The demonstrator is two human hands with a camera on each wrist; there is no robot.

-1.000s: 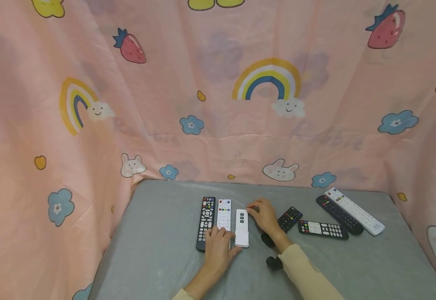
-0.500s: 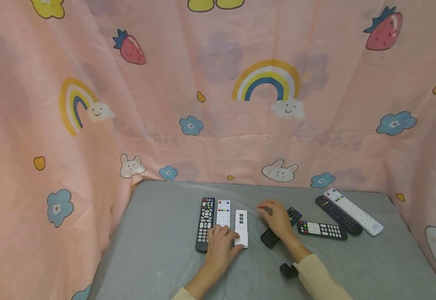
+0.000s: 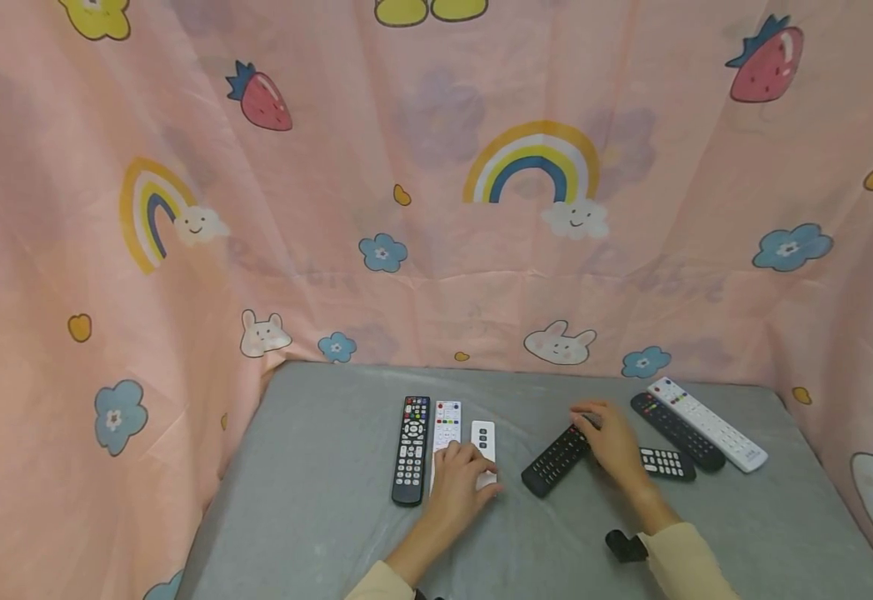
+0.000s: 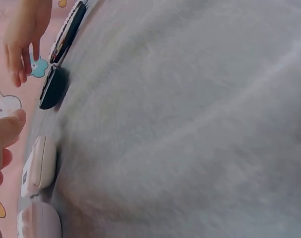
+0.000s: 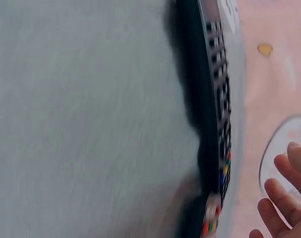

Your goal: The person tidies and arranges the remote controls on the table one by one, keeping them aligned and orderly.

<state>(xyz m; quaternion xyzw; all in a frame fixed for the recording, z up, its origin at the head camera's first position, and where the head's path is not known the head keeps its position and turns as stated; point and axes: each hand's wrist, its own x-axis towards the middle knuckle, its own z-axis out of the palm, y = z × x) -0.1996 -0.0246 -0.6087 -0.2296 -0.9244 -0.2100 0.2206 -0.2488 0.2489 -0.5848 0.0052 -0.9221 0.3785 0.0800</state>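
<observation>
My left hand [image 3: 457, 483] hovers over two white remotes lying side by side, a slim button-filled remote control [image 3: 447, 421] and a smaller remote control [image 3: 484, 435] with few buttons. In the left wrist view its thumb and fingers [image 4: 10, 130] are apart above the white remotes, holding nothing. A long black remote control [image 3: 411, 450] lies to the left of them. My right hand [image 3: 616, 446] is over the upper end of a slanted black remote control [image 3: 555, 461], and covers part of another black remote control [image 3: 666, 463]. Its fingers [image 5: 281, 196] are spread and loose in the right wrist view.
At the right back, a black remote control [image 3: 676, 432] and a long white remote control [image 3: 709, 425] lie slanted against each other. A grey cloth [image 3: 316, 517] covers the table. Behind it hangs a pink printed curtain [image 3: 316, 183].
My right hand has moved right, from beside the small white remote control to above the slanted black one. My left hand has shifted slightly right, over the small white remote control.
</observation>
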